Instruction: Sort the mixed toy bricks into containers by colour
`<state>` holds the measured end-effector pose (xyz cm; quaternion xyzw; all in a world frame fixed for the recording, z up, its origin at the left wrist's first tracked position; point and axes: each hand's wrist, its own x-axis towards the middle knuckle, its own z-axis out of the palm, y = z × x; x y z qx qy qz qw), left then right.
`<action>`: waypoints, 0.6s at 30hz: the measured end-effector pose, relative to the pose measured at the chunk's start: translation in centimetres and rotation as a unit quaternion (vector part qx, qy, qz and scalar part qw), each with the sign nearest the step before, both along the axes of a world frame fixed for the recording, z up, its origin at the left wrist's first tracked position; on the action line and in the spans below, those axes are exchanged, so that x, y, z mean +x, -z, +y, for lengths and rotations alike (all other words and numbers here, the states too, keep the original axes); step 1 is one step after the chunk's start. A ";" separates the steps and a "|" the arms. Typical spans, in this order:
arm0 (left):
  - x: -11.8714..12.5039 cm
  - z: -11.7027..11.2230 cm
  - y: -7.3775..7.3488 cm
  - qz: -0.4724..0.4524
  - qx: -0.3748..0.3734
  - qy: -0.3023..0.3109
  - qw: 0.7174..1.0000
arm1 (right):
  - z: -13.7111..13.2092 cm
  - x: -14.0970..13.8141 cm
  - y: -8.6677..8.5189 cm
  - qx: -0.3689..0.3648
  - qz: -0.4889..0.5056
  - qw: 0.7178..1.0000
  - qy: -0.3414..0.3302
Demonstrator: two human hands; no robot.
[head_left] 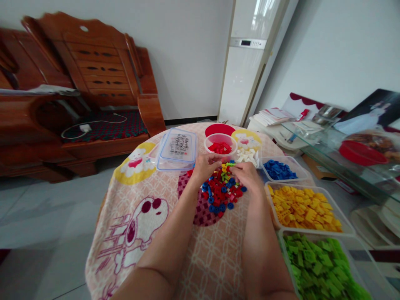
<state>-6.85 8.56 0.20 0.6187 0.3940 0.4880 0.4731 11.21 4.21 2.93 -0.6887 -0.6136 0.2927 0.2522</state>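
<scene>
Both my hands rest on a pile of mixed small bricks point(222, 192), red, blue, green and yellow, in the middle of a cloth-covered round table point(143, 216). My left hand point(204, 166) sits at the pile's far left edge with fingers curled, what they hold is hidden. My right hand point(248, 174) is at the far right edge, fingers pinched together near a small green piece point(230, 164). Just beyond the hands stands a round clear tub of red bricks point(220, 146).
Along the right stand clear boxes of white point(247, 156), blue point(279, 169), yellow point(304, 208) and green bricks point(318, 266). Stacked lids point(177, 148) lie at far left of the table. A wooden bench point(78, 91), a white cabinet point(246, 62) and a glass table point(343, 150) surround it.
</scene>
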 end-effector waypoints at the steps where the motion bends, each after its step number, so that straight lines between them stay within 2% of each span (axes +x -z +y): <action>1: 0.0 -0.1 -0.1 0.018 0.008 0.016 1.000 | 0.0 -0.1 0.0 0.000 0.050 0.999 -0.005; 4: 0.1 -0.4 -0.2 0.039 0.024 0.058 0.997 | -0.2 -0.5 0.1 0.001 0.149 0.989 -0.016; 8: 0.5 -0.6 -0.1 0.013 0.000 0.071 0.997 | -0.2 -0.8 0.2 0.017 0.187 0.982 -0.028; 10: 0.4 -0.4 0.0 -0.020 -0.016 0.041 0.999 | 0.0 -0.8 0.3 0.022 0.189 0.982 -0.017; 15: -0.2 0.3 0.2 -0.120 -0.034 -0.081 0.989 | 0.3 -0.5 0.7 0.021 0.161 0.987 0.006; 18: -0.3 0.7 0.4 -0.146 -0.027 -0.102 0.984 | 0.3 -0.7 0.7 0.014 0.133 0.991 0.006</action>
